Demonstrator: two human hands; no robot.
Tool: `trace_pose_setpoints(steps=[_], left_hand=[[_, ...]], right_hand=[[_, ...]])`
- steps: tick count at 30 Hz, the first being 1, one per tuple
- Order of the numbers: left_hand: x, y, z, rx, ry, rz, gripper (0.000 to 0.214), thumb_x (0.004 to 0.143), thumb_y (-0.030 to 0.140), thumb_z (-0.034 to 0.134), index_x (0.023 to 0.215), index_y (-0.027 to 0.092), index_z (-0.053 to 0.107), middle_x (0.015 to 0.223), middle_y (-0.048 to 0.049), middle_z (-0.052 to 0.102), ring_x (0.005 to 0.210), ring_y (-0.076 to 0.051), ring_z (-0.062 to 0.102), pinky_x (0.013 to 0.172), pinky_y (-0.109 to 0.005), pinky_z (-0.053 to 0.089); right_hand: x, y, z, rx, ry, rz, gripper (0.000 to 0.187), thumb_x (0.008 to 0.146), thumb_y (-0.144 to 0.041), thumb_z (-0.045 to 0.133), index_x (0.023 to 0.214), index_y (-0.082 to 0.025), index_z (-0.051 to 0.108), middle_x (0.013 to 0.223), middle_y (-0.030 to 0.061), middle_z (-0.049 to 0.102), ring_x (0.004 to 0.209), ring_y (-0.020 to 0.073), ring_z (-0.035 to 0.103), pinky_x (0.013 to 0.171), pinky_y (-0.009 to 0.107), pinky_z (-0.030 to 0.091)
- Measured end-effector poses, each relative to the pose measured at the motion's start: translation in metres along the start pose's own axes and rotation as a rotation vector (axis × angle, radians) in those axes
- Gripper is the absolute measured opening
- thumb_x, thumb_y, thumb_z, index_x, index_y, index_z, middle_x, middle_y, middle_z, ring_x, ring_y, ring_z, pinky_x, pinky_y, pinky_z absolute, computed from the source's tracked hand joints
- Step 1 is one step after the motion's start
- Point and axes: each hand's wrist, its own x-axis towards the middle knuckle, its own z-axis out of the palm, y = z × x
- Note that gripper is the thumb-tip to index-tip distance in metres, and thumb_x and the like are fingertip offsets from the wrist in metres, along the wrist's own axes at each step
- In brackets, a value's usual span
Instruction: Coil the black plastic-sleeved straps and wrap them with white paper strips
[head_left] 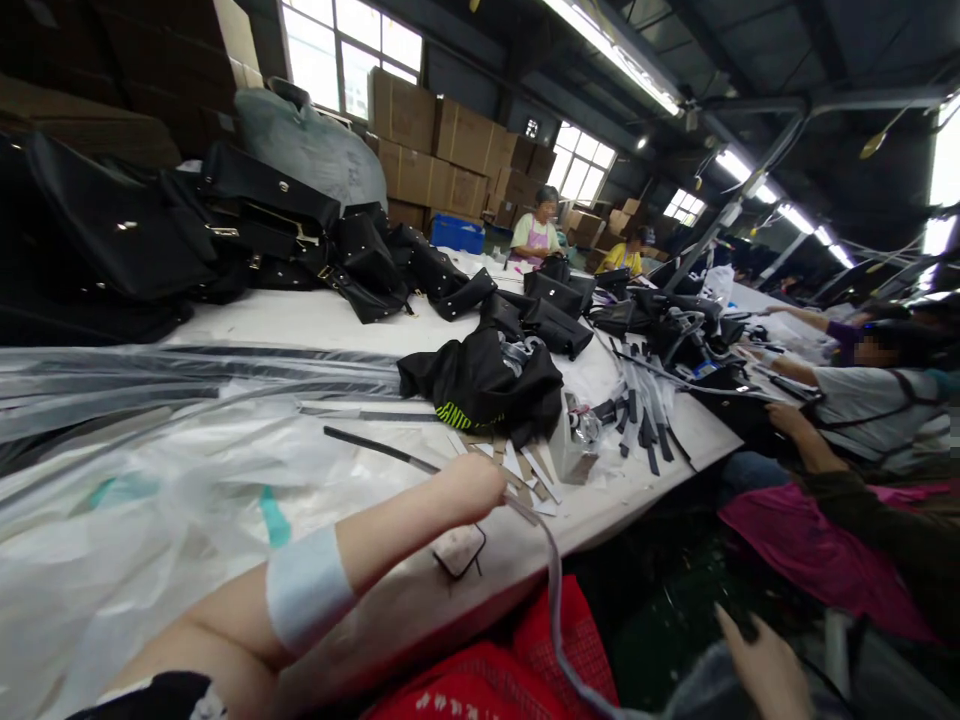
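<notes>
My left hand (474, 484), with a pale blue band around the forearm, is closed around a long dark strap (379, 447) above the table's front edge. One stiff dark end points left over the table. The other part, in what looks like clear plastic, hangs from my hand and curves down past the red cloth (480, 685) at my lap. My right hand (766, 662) is low at the lower right, slightly blurred, fingers apart, beside greyish plastic (705, 685). I see nothing between its fingers. A small black-edged white object (459, 550) lies under my left wrist.
Plastic-wrapped strips (187, 375) lie along the left of the white table (600, 520). A black cloth bag (487, 385), short straps (645, 410) and cut card pieces (525, 470) lie ahead. Black handbags (277, 220) are piled behind. Co-workers sit right; a nearby person's hand (795, 425) shows.
</notes>
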Motion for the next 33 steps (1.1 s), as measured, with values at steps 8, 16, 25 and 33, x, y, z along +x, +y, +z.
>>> trace_pose_setpoints(steps=[8,16,25,33], left_hand=[[0.031,0.087,-0.019,-0.114,-0.182,0.383,0.016,0.079,0.026,0.061,0.079,0.018,0.074,0.069,-0.0100,0.073,0.062,-0.023,0.067,0.059,-0.029,0.049],[0.044,0.007,-0.015,-0.661,-0.756,0.302,0.030,0.091,0.035,0.045,0.082,0.016,0.065,0.052,-0.0002,0.060,0.043,-0.013,0.055,0.047,-0.020,0.042],[0.041,0.015,0.016,-0.939,-1.133,0.341,0.040,0.086,0.053,0.053,0.082,0.017,0.068,0.052,0.0009,0.053,0.044,-0.012,0.051,0.043,-0.020,0.042],[0.044,0.013,0.027,-1.009,-1.125,0.247,0.038,0.086,0.050,0.054,0.077,0.015,0.065,0.047,0.0043,0.044,0.038,-0.010,0.042,0.042,-0.021,0.041]], right_hand=[[-0.042,-0.140,0.058,0.503,-0.973,-0.215,0.055,0.088,-0.055,0.052,0.125,-0.015,0.053,0.063,-0.0013,0.058,0.049,0.0099,0.049,0.053,0.023,0.043],[0.017,-0.107,0.007,0.223,-1.397,-0.176,0.052,0.094,-0.056,0.039,0.102,-0.011,0.064,0.072,0.0025,0.061,0.056,0.0085,0.049,0.056,0.020,0.041],[-0.027,-0.117,0.059,0.339,-1.291,-0.287,0.056,0.095,-0.055,0.035,0.086,-0.012,0.068,0.081,0.0062,0.070,0.075,0.0152,0.063,0.074,0.025,0.047],[-0.019,-0.111,0.070,0.409,-1.292,-0.215,0.054,0.092,-0.056,0.043,0.078,-0.010,0.069,0.073,0.0047,0.069,0.065,0.0130,0.060,0.068,0.023,0.045]])
